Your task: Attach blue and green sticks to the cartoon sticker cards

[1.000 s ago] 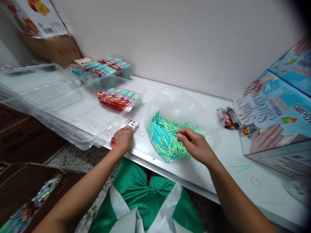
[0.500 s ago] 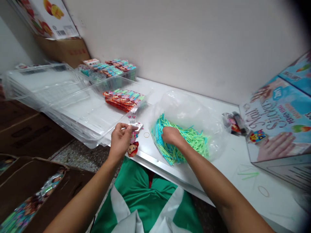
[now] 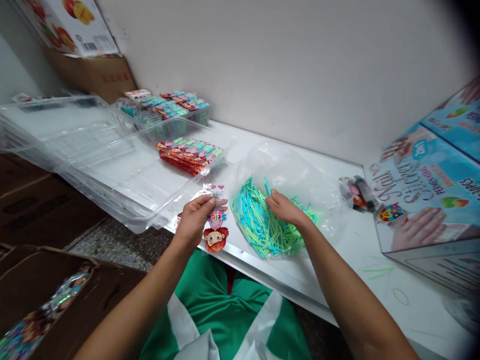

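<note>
My left hand (image 3: 195, 220) pinches a small clear packet (image 3: 216, 238) printed with a red-haired cartoon figure, which hangs head down at the table's front edge. To its right, my right hand (image 3: 283, 206) is closed on a few thin blue sticks (image 3: 267, 186), their ends poking up above the fingers. Beneath that hand lies a heap of thin blue and green sticks (image 3: 258, 225) in an open clear plastic bag (image 3: 296, 165). How many sticks the fingers hold cannot be made out.
Filled packets (image 3: 191, 155) lie stacked behind my left hand. Clear plastic trays (image 3: 101, 165) spread across the left, one at the back holding more packets (image 3: 168, 106). A nail-sticker box (image 3: 431, 185) stands at right. An open carton (image 3: 108, 295) sits low at left.
My right hand has risen out of the stick heap and moved slightly right, with blue sticks now showing in its fingers. The packet in my left hand has turned to face me.
</note>
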Motion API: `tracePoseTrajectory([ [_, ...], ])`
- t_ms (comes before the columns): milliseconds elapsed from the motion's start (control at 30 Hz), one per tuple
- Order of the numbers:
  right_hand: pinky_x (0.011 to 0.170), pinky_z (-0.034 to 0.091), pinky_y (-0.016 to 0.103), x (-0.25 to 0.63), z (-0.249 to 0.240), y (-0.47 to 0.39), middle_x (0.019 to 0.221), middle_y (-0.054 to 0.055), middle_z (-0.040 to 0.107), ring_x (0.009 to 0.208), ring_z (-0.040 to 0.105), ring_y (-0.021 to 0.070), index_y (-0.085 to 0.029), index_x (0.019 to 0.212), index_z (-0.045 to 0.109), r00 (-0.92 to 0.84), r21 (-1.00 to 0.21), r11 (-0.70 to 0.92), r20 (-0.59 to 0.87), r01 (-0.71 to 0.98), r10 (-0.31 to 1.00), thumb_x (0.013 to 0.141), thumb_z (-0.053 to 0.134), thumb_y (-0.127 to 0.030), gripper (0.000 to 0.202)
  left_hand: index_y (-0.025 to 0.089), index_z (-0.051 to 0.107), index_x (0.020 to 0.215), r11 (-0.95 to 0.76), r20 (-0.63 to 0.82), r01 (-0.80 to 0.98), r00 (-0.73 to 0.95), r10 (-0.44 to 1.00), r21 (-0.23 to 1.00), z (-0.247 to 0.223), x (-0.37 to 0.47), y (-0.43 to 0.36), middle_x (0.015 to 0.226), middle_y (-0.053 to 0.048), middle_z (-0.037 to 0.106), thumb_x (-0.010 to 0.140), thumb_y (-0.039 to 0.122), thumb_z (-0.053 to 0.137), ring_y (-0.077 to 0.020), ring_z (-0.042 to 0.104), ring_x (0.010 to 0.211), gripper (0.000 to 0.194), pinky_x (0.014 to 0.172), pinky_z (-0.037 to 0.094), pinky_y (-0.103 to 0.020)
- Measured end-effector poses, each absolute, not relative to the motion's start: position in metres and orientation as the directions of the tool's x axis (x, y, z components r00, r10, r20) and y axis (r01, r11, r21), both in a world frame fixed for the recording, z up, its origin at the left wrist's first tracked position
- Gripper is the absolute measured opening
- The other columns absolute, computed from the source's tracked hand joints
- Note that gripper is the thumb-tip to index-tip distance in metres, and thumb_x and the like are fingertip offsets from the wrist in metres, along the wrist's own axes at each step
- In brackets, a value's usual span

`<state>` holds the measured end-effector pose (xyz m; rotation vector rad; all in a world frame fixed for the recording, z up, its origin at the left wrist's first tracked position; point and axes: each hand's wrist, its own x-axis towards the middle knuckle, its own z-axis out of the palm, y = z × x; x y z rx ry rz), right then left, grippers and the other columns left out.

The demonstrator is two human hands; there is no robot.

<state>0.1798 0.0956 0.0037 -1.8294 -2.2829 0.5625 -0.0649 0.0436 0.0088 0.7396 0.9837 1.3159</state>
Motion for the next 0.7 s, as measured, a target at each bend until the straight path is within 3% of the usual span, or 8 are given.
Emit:
tracePoseTrajectory([
  [133,0.064,0.042,0.026,0.183,0.003,0.080,0.079,0.003,0.060,0.068,0.056,0.0148,-0.019,0.090,0.040,-0.303,-0.569,0.220,-0.054,0.793,0.952,0.092,0.024,-0.027,0.018,0.016,0.057,0.086,0.000,-0.041,-0.385,-0.099,0.994,0.923,0.009,-0.054,0.052,0.084,-0.006,0.072,0.067,0.032,0.071,-0.0187,0.068,0.072,0.028,0.072,0.051,-0.034],
  [200,0.065,0.041,0.026,0.185,0.005,0.071,0.081,0.003,0.057,0.071,0.055,0.0154,-0.020,0.088,0.038,-0.336,-0.603,0.277,0.017,0.748,0.942,0.093,0.026,-0.030,0.016,0.017,0.057,0.087,-0.049,0.007,-0.356,-0.118,0.993,0.933,0.009,-0.049,0.057,0.087,-0.006,0.071,0.068,0.033,0.070,-0.0189,0.067,0.075,0.028,0.074,0.051,-0.035],
  [367,0.057,0.033,0.027,0.176,0.023,0.050,0.073,0.002,0.052,0.060,0.048,0.0159,-0.021,0.086,0.040,-0.454,-0.350,0.440,0.045,0.827,0.890,0.094,0.026,-0.032,0.020,0.019,0.059,0.089,-0.178,0.136,-0.263,-0.170,0.976,0.948,0.008,-0.026,0.071,0.090,-0.004,0.069,0.074,0.034,0.063,-0.0184,0.066,0.085,0.021,0.081,0.049,-0.034],
  [500,0.059,0.031,0.028,0.157,0.039,0.037,0.078,0.005,0.056,0.068,0.050,0.0181,-0.019,0.086,0.044,-0.559,-0.144,0.558,0.037,0.818,0.829,0.094,0.029,-0.026,0.018,0.021,0.061,0.087,-0.193,0.182,-0.194,-0.069,0.981,0.962,0.009,0.004,0.070,0.088,-0.003,0.069,0.077,0.034,0.060,-0.0195,0.065,0.091,0.017,0.082,0.049,-0.031],
  [600,0.063,0.034,0.027,0.156,0.044,0.036,0.084,0.006,0.056,0.074,0.052,0.0176,-0.020,0.089,0.044,-0.550,-0.208,0.546,0.042,0.812,0.834,0.095,0.029,-0.026,0.018,0.021,0.059,0.086,-0.142,0.134,-0.273,-0.048,0.990,0.952,0.011,0.011,0.064,0.086,-0.003,0.070,0.076,0.033,0.061,-0.0202,0.065,0.091,0.016,0.080,0.049,-0.031],
  [700,0.063,0.036,0.027,0.166,0.044,0.038,0.086,0.004,0.056,0.072,0.052,0.0160,-0.021,0.089,0.043,-0.505,-0.335,0.490,0.049,0.805,0.862,0.096,0.026,-0.031,0.021,0.019,0.055,0.083,0.005,-0.016,-0.410,-0.024,1.000,0.912,0.010,0.000,0.057,0.080,-0.004,0.071,0.070,0.030,0.068,-0.0210,0.068,0.080,0.021,0.074,0.051,-0.033],
])
